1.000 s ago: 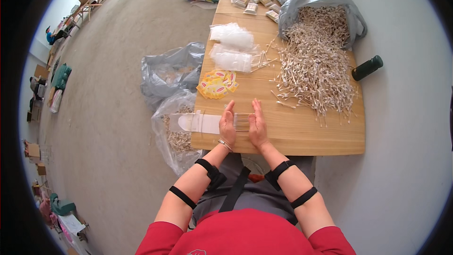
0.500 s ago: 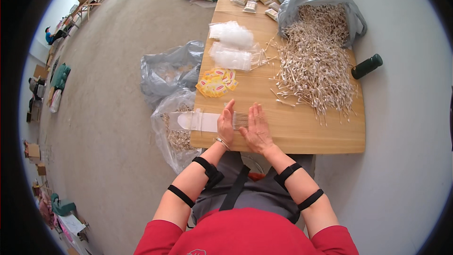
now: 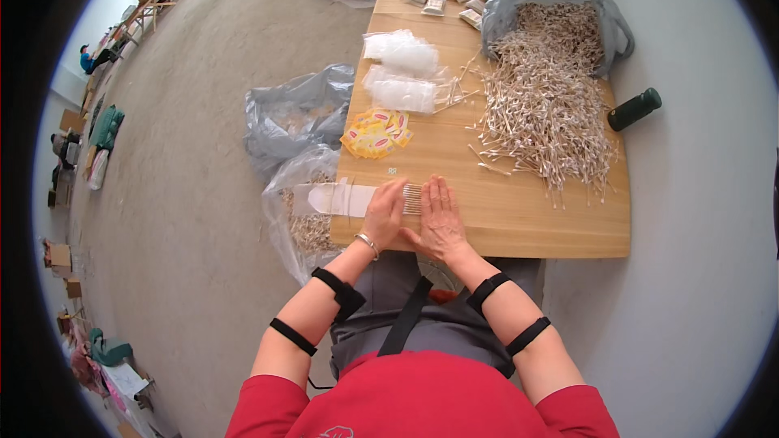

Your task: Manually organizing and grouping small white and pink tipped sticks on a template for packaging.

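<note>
A row of cotton swabs [image 3: 412, 199] lies side by side near the table's front edge, between my two hands. My right hand [image 3: 441, 221] rests along the swabs' right side, fingers stretched out and held together, palm down. My left hand [image 3: 385, 212] is at their left side with its fingers bent inward; what they grip, if anything, is hidden beneath them. From under that hand a flat white strip with a rounded end [image 3: 322, 198] extends left, with clear plastic around it. A large heap of loose swabs [image 3: 548, 93] spills from a grey plastic bag [image 3: 621, 32].
Clear plastic bags [image 3: 402, 93] and yellow labels [image 3: 375, 134] lie at the table's left side. Filled packets [image 3: 434, 6] are at the back. A dark green bottle [image 3: 634, 109] lies by the right wall. Open bags [image 3: 300, 118] stand beside the table's left edge.
My left hand has turned from upright on its edge to palm down, its fingers now bent. My right hand stays flat beside the swabs. A small pale piece shows on the table beyond my hands.
</note>
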`<state>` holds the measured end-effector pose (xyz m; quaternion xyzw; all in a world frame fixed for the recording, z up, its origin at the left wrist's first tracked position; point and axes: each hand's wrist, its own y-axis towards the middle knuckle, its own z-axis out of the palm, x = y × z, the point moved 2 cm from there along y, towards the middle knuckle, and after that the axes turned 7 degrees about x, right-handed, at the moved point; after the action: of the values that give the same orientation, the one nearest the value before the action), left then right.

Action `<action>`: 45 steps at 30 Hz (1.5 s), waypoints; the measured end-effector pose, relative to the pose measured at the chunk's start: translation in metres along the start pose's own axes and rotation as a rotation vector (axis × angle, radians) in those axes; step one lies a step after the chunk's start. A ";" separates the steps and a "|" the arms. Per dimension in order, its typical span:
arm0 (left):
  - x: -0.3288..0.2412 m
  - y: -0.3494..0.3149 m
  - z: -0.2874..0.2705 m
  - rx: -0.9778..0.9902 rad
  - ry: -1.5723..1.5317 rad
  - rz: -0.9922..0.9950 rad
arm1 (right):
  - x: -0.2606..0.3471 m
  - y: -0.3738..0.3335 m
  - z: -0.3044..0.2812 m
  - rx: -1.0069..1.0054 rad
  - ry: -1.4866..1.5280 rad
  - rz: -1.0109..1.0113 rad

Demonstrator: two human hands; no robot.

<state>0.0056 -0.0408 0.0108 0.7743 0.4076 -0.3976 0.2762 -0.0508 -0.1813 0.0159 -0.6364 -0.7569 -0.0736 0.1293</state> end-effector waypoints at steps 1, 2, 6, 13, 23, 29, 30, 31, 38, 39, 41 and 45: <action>-0.007 -0.007 -0.003 -0.002 0.001 -0.002 | -0.002 0.000 0.000 0.008 -0.007 0.003; -0.017 -0.015 -0.003 0.099 0.148 0.057 | -0.004 0.000 0.000 0.009 -0.007 0.001; -0.031 -0.040 -0.001 0.238 0.449 0.125 | -0.004 0.001 0.007 0.055 -0.105 0.020; -0.029 -0.043 0.005 0.294 0.573 0.084 | -0.005 0.001 0.013 -0.030 -0.063 -0.005; -0.031 -0.038 0.007 0.320 0.552 0.015 | -0.003 0.000 0.009 0.009 -0.055 -0.001; -0.034 -0.037 0.006 0.347 0.596 0.026 | -0.004 0.000 0.009 0.002 -0.068 -0.004; -0.035 -0.036 0.006 0.347 0.596 0.027 | -0.004 0.000 0.009 -0.003 -0.099 -0.004; -0.035 -0.035 0.006 0.350 0.593 0.014 | -0.004 0.000 0.009 -0.007 -0.131 -0.004; -0.038 -0.029 0.008 0.354 0.601 -0.046 | -0.002 0.000 0.007 0.032 -0.150 0.002; -0.038 -0.029 0.009 0.353 0.601 -0.045 | -0.003 0.000 0.008 0.024 -0.140 0.000; -0.038 -0.029 0.009 0.354 0.620 -0.022 | -0.004 0.000 0.008 0.015 -0.130 -0.001; -0.041 -0.028 0.008 0.369 0.622 -0.034 | -0.004 -0.001 0.008 0.005 -0.109 -0.007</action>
<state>-0.0357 -0.0497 0.0386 0.8882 0.4062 -0.2142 -0.0122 -0.0515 -0.1833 0.0068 -0.6365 -0.7651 -0.0376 0.0892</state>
